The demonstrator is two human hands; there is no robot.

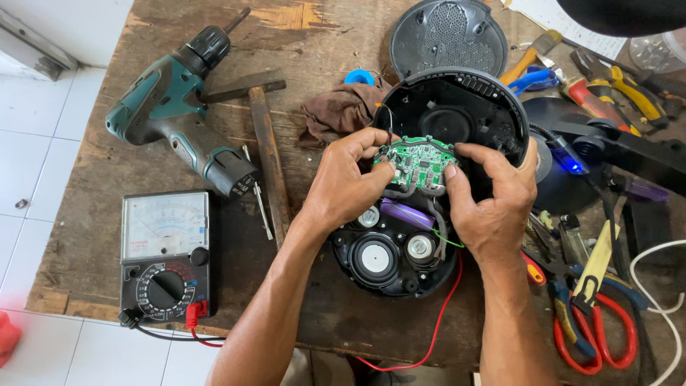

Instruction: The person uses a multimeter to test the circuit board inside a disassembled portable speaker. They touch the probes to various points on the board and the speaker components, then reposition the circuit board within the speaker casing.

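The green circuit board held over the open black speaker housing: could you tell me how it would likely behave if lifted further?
The green circuit board looks thin and flat, so probably stiff and light. Wires run from it into the round black speaker housing, so it would likely be tethered rather than lift free. Its small exposed components suggest fragility; the left hand and right hand pinch it at the edges.

**What stays out of sight**

The left hand point(350, 182) and right hand point(493, 204) cover both ends of the green circuit board point(416, 163) (its tiny parts are too small to tell). The red-handled scissors point(597, 332) and white cable point(661, 300) run off the frame's edge.
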